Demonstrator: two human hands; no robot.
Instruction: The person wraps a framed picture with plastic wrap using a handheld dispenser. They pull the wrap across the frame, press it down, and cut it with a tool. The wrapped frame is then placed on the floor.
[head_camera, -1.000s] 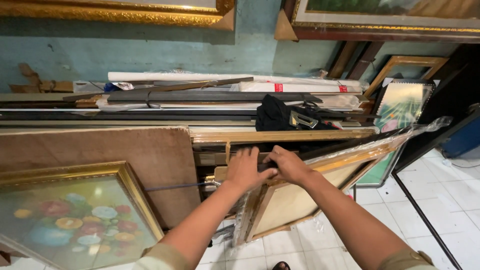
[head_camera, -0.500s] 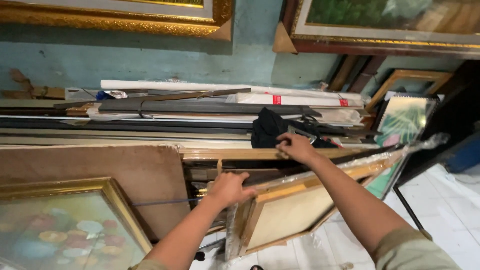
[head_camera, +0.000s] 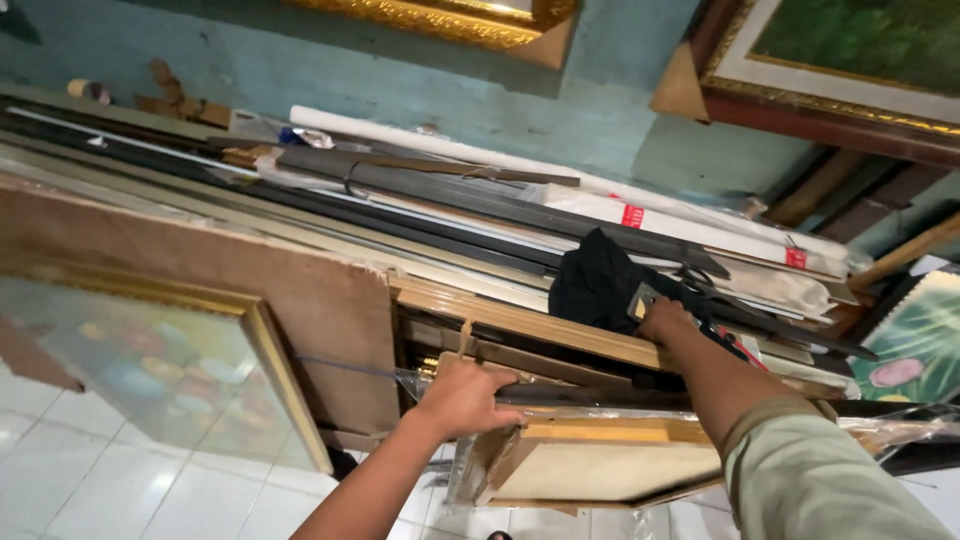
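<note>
from the head view, the left hand (head_camera: 462, 397) grips the top edge of a plastic-wrapped frame (head_camera: 590, 465) leaning low against stacked wooden frames (head_camera: 520, 325), fingers curled over it. the right hand (head_camera: 665, 318) reaches to a black cloth (head_camera: 595, 285) on the stack, closed on a small tool (head_camera: 643, 298) beside it.

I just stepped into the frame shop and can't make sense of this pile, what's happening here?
A person leans over frames stacked against a teal wall. Their left hand grips the top edge of a plastic-wrapped wooden frame standing on the tiled floor. Their right hand reaches onto the pile of long mouldings and closes on a small tool beside a black cloth. A gold-framed flower painting leans at the left.
</note>
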